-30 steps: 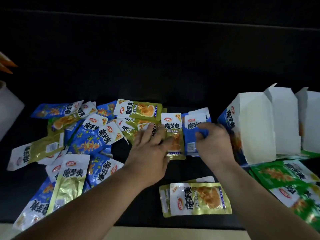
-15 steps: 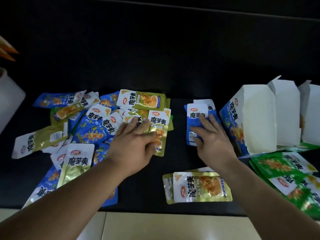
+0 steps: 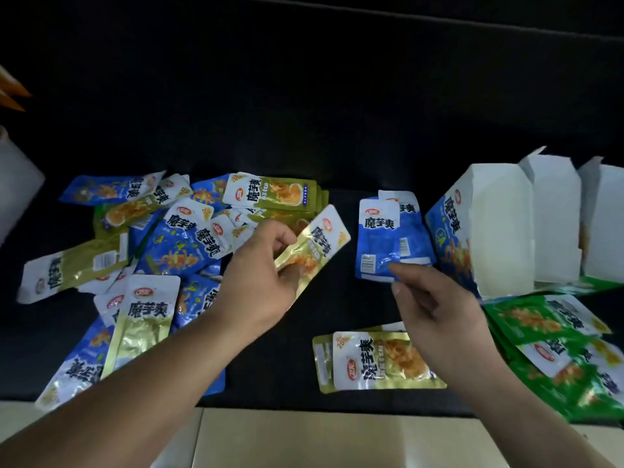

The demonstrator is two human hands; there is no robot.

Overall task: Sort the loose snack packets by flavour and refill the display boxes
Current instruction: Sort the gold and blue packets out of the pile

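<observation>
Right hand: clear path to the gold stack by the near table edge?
Probably yes. The right hand holds nothing and sits right beside the gold stack, partly over its far corner. The stack lies flat with nothing visible on top, and the left hand, pinching a gold packet, is off to the side.

Left arm: bare forearm entering from the lower left corner, slanting up and to the right. Left hand [image 3: 256,275] back-up, thumb and curled fingers pinching the lower end of a tilted gold packet [image 3: 320,244]. Right arm: bare forearm entering from the lower right corner, slanting up and to the left; right hand [image 3: 439,309] back-up, fingers loosely curled and holding nothing, index fingertip [image 3: 396,269] at the near edge of a blue packet [image 3: 378,244], contact unclear.
</observation>
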